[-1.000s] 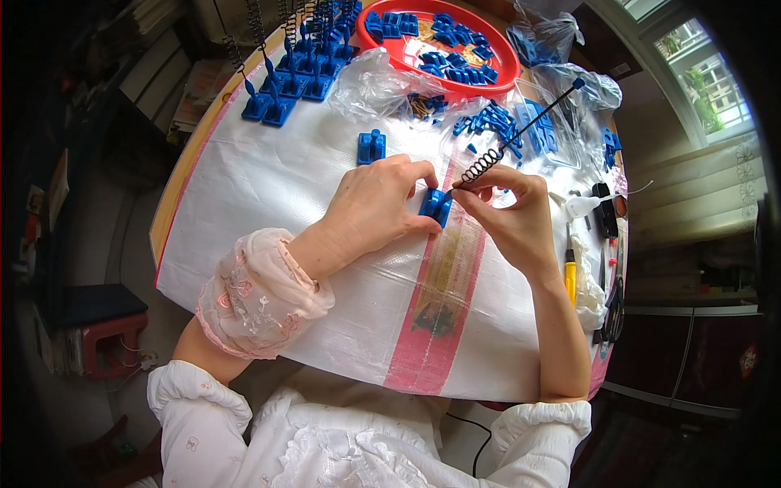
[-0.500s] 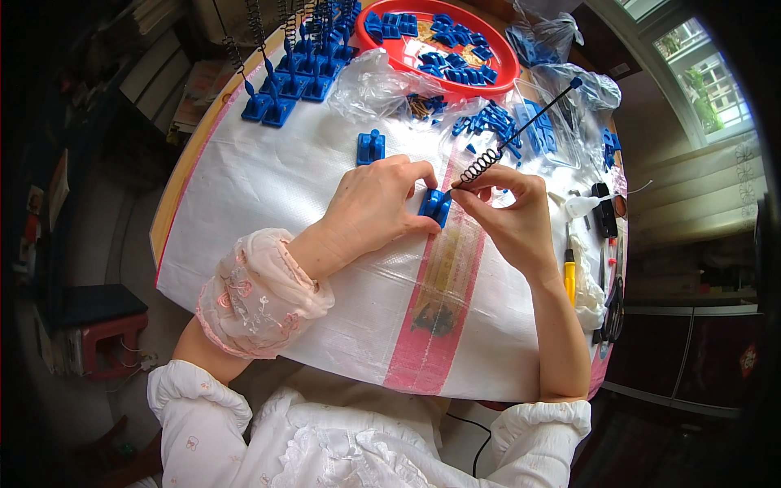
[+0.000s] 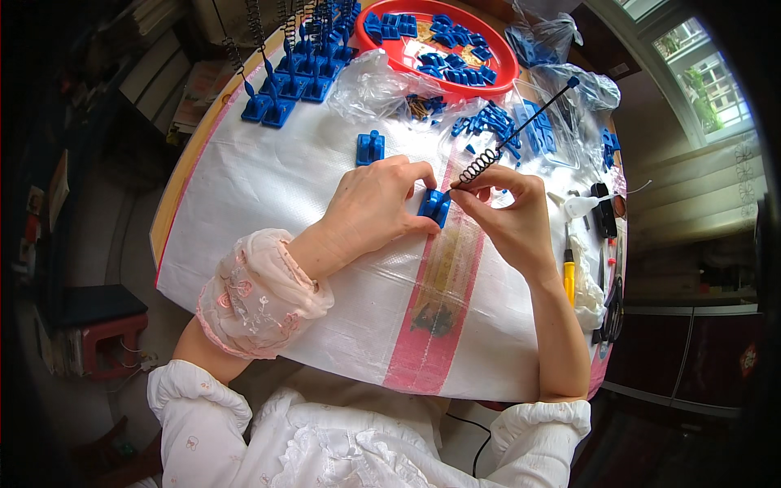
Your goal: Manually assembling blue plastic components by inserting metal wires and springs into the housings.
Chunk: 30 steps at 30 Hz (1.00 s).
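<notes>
Worktable (image 3: 167,205) by a window (image 3: 691,81): one slight shift

Daylight comes in at upper right over the white woven sheet (image 3: 342,305), and through my head feed the scene has hardly altered in the last second. The one change I can pick out is that the blue tip (image 3: 573,82) of the black spring rod (image 3: 478,166) has swung a touch leftward; part of that may be camera drift.

The left hand (image 3: 366,207) stays clamped on the blue base (image 3: 434,211), thumb and forefinger at its opposite ends, on the sheet. The right hand (image 3: 517,213) keeps the rod's lower end pinched against the base; I cannot tell whether it is seated, since the fingertips cover the joint. I read this as steadying or fine alignment, the joint not yet let go. A second base (image 3: 370,148) stands untouched beyond the left hand.
</notes>
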Motion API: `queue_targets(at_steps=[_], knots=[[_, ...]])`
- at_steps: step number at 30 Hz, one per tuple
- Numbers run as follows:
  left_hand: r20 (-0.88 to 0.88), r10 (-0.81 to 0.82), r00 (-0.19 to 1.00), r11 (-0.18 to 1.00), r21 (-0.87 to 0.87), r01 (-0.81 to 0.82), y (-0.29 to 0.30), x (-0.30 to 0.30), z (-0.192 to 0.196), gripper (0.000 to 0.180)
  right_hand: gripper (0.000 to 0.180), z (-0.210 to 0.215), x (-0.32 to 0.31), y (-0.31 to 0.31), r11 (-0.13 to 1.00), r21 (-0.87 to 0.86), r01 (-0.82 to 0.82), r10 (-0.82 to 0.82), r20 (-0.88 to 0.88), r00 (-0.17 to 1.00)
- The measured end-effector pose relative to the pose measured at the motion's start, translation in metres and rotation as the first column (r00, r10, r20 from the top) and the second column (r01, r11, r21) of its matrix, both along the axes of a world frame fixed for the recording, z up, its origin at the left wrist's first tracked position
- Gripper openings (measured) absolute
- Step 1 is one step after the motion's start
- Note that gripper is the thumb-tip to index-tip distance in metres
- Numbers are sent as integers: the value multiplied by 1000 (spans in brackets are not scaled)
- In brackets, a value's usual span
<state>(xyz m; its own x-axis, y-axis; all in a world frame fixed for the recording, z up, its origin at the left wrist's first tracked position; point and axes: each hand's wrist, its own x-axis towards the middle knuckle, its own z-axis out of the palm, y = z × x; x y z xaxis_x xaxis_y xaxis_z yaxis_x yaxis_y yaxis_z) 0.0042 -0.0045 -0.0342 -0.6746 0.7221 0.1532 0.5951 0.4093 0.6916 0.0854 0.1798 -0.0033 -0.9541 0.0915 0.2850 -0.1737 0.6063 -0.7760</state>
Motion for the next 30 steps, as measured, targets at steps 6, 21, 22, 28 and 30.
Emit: queue_targets(at_steps=[6,21,22,28,30], knots=[[-1,1,1000,1000,-1,-1,0,0,1,44,6,-1,0,0,1000,-1,2,-2,-3,1000],[-3,4,1000,1000,-3,-4,0,0,1,45,7,2,0,-3,1000,-2,11,-11,1,1000],[-3,5,1000,1000,-5,-5,0,0,1,45,7,2,0,-2,1000,-3,11,-11,2,1000],[-3,2,1000,1000,7,-2,0,1,1,45,7,1,0,-2,1000,-11,10,-10,-1,1000],[-3,1,1000,1000,9,-1,0,0,0,45,7,1,0,-2,1000,-8,10,-10,1,1000]])
